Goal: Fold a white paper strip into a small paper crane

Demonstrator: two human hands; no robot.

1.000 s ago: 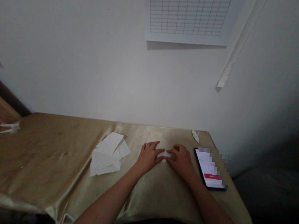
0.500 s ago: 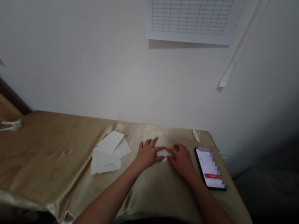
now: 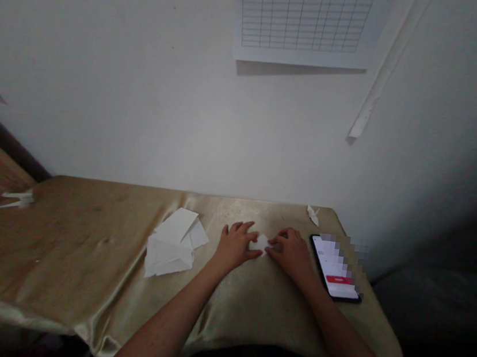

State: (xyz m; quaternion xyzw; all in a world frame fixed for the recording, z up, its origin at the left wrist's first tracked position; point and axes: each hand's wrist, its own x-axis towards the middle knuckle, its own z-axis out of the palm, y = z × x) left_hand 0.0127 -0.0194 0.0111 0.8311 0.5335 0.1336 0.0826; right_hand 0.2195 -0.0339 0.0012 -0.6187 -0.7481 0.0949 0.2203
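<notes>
Far left, well away from the fingers, a scrap of folded white paper point(image 3: 17, 200) sits on the edge of a gold satin table cover point(image 3: 81, 252), too blurred to make out its shape. Moving right, a loose stack of white paper sheets point(image 3: 172, 243) lies just left of the left hand point(image 3: 234, 248), palm down, fingers fanned apart, forearm running off the bottom of the view. Now the small folded paper point(image 3: 261, 243), caught between both hands, its edges partly hidden by fingertips! The right hand point(image 3: 292, 256) is palm down too, fingers close together and curled in. Can't tell from here whether they're clamping it or only touching. Beyond those fingers sits a tiny paper crane point(image 3: 313, 215); to their right, a phone point(image 3: 334, 268), its screen pixelated apart from a red bar.
</notes>
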